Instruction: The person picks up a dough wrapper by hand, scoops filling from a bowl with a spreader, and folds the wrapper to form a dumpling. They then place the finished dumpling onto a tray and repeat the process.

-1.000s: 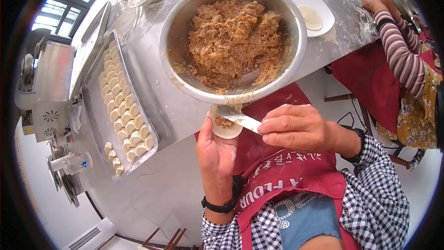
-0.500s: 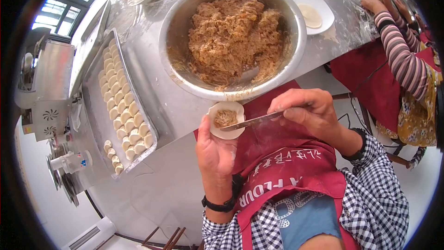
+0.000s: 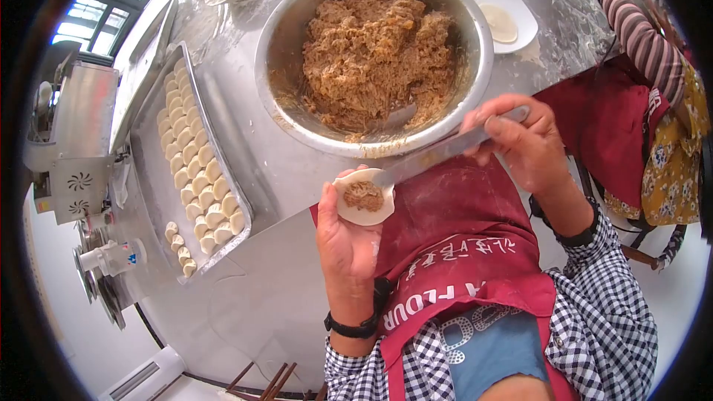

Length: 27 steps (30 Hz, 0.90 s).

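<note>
My left hand (image 3: 347, 241) holds up a round dough wrapper (image 3: 365, 213) with a small mound of brown filling (image 3: 364, 195) at its centre. In my right hand (image 3: 520, 141) is a long flat metal spatula (image 3: 445, 150), its far end at the wrapper's upper right edge. Just beyond both hands stands a large metal bowl (image 3: 264, 96) heaped with brown minced filling (image 3: 371, 52). A tool's metal end shows in the filling near the bowl's front.
Left of the bowl, a metal tray (image 3: 236, 234) bears rows of folded dumplings (image 3: 194, 156). A white plate (image 3: 520, 11) with a wrapper (image 3: 499, 24) lies behind right. Another person's striped sleeve (image 3: 639, 37) is at the right. A machine (image 3: 82, 148) stands far left.
My right hand has moved up and right, and the spatula now shows its broad face, its end off the filling. The other person's arm has moved up and away.
</note>
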{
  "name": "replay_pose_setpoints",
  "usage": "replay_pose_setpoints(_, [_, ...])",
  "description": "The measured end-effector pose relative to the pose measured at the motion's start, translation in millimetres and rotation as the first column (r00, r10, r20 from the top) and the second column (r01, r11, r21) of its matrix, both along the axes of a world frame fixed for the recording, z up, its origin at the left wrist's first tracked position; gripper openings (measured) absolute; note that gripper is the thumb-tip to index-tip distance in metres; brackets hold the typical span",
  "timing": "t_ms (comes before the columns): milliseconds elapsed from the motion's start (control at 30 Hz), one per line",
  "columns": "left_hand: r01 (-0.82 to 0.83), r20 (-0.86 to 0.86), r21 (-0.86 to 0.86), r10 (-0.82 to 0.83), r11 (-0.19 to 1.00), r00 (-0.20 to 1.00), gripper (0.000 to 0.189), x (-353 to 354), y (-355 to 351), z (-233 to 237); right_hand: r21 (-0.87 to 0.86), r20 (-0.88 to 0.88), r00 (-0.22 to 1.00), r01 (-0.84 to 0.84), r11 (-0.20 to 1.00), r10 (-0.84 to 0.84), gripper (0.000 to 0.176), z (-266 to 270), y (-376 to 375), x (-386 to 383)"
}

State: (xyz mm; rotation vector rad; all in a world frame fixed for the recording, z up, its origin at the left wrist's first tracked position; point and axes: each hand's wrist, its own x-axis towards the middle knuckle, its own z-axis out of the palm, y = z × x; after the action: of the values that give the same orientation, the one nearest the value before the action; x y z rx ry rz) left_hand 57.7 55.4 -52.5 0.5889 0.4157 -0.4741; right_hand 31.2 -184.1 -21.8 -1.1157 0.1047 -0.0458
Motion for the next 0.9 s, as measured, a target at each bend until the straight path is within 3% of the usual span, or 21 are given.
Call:
replay_pose_setpoints(33, [-0.003,-0.01,-0.021,0.003,1.0,1.0,0.029,0.2,1.0,-0.9,-0.001,0.003,1.0,-0.001,1.0,0.001,0.014,2.7,-3.3,4.6])
replay_pose_setpoints(100, [-0.003,-0.015,-0.044,0.003,0.999,1.0,0.031,0.0,1.7,-1.8,-0.279,0.252,0.964,0.158,0.947,-0.087,0.011,8.6,-10.2,14.4])
replay_pose_setpoints(133, [-0.01,-0.016,-0.025,0.01,1.0,1.0,0.033,-0.6,1.4,-1.8,-0.281,0.256,0.963,0.162,0.946,-0.089,0.011,8.5,-13.8,21.4])
replay_pose_setpoints(200, [-0.011,-0.013,-0.011,0.011,1.0,1.0,0.035,-1.3,0.3,-1.5,-0.679,0.463,0.884,0.301,0.67,0.073,0.01,6.9,-17.7,35.5])
replay_pose_setpoints(233, [-0.012,-0.011,-0.027,0.011,1.0,1.0,0.036,-2.0,0.1,-1.3,-0.681,0.465,0.882,0.305,0.666,0.072,0.01,5.7,-16.2,39.3])
replay_pose_setpoints(300, [-0.013,-0.008,-0.045,0.012,0.999,1.0,0.036,-2.8,0.5,-0.9,-0.769,0.602,0.761,0.473,0.429,0.241,0.012,3.6,-10.8,47.0])
replay_pose_setpoints(567, [-0.008,-0.037,-0.021,0.007,1.0,0.999,0.035,-3.8,5.7,-3.0,-0.79,0.589,0.776,0.496,0.36,0.225,0.011,17.2,-15.0,40.7])
replay_pose_setpoints(767, [0.004,-0.057,-0.057,-0.007,0.998,0.998,0.035,-3.1,2.9,-8.5,-0.902,0.425,0.867,0.382,0.199,0.261,0.008,27.0,-25.2,42.8])
replay_pose_setpoints(833, [0.008,-0.046,-0.052,-0.01,0.999,0.999,0.035,-3.4,3.1,-8.8,-0.903,0.365,0.897,0.276,0.328,0.249,0.006,26.7,-18.6,42.7])
replay_pose_setpoints(867, [0.013,-0.036,-0.045,-0.015,0.999,0.999,0.034,-3.3,3.6,-9.0,-0.903,0.365,0.896,0.276,0.329,0.251,0.006,23.9,-13.9,42.7])
replay_pose_setpoints(900, [0.012,-0.035,-0.044,-0.013,0.999,0.999,0.034,-3.2,4.0,-9.3,-0.865,0.384,0.893,0.259,0.43,0.235,0.006,19.1,-8.3,42.3])
